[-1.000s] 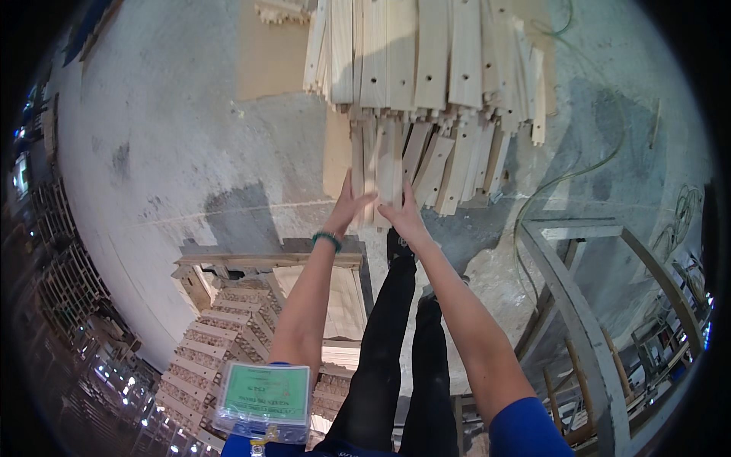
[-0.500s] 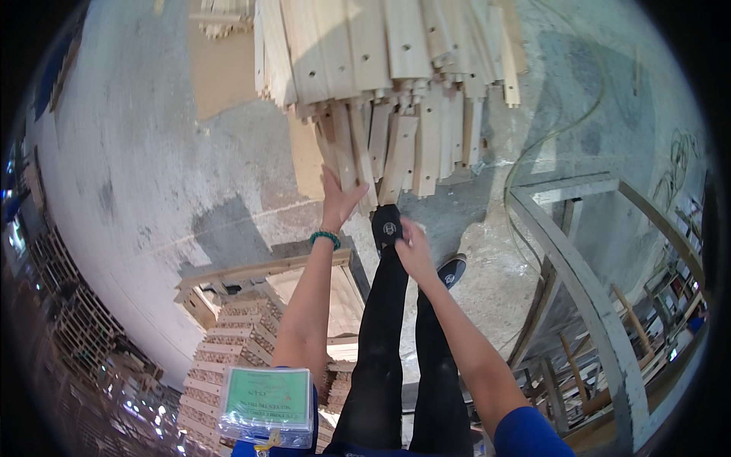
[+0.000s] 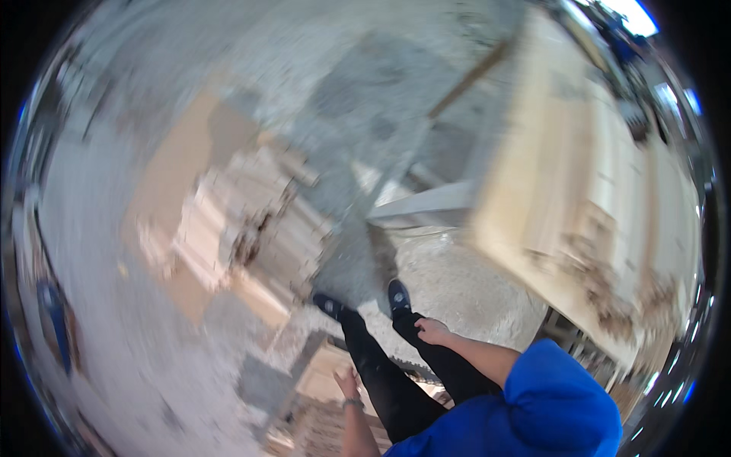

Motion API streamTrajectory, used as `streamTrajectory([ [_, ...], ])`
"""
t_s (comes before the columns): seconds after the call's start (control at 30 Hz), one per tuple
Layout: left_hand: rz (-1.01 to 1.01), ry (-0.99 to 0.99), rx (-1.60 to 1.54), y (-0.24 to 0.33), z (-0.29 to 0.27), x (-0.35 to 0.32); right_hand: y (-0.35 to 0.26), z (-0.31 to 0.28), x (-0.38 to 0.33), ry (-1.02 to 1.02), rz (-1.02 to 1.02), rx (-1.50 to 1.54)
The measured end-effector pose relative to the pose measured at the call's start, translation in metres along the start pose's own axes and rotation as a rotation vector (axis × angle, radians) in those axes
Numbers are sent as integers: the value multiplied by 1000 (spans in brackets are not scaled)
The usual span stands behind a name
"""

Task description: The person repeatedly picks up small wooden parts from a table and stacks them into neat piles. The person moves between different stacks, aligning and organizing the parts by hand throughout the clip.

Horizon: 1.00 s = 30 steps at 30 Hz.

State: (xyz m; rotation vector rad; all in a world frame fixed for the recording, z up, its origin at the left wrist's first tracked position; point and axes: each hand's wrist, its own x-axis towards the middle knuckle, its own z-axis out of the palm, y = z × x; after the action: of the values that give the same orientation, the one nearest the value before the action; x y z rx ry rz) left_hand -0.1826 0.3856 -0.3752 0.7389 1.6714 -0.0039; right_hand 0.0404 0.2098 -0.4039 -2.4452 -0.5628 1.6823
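While the frame is heavily motion-blurred, both your hands read as empty; left hand hangs low beside your left leg, fingers loosely spread, holding nothing; right hand sits just in front of your right thigh, fingers curled loosely, nothing in it that you can make out; blue sleeve covers your right upper arm, left wrist carries a band. Your shoes stand on the grey concrete floor, toes pointing up-frame. Nearest wood to your hands is the pale stack at the lower edge, just beside your left hand, not touched. Up-left of your feet lies a blurred pile of light boards on a tan sheet, well apart from both hands. At right, a big pale wooden panel with ragged debris along its lower edge; too smeared to tell more. A grey metal rail lies between pile and panel.
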Motion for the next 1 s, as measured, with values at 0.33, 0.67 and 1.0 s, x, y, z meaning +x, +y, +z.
streamTrajectory([
  [0.33, -37, -182, 505, -26, -29, -151, 183, 2, -161, 112, 180, 560],
  [0.67, 199, -544, 888, 0, 23, -210, 375, 59, -393, 1255, 650, 1589],
  [1.0, 695, -1693, 924, -63, 261, -529, 481, -101, -548, 1888, -74, 1257],
])
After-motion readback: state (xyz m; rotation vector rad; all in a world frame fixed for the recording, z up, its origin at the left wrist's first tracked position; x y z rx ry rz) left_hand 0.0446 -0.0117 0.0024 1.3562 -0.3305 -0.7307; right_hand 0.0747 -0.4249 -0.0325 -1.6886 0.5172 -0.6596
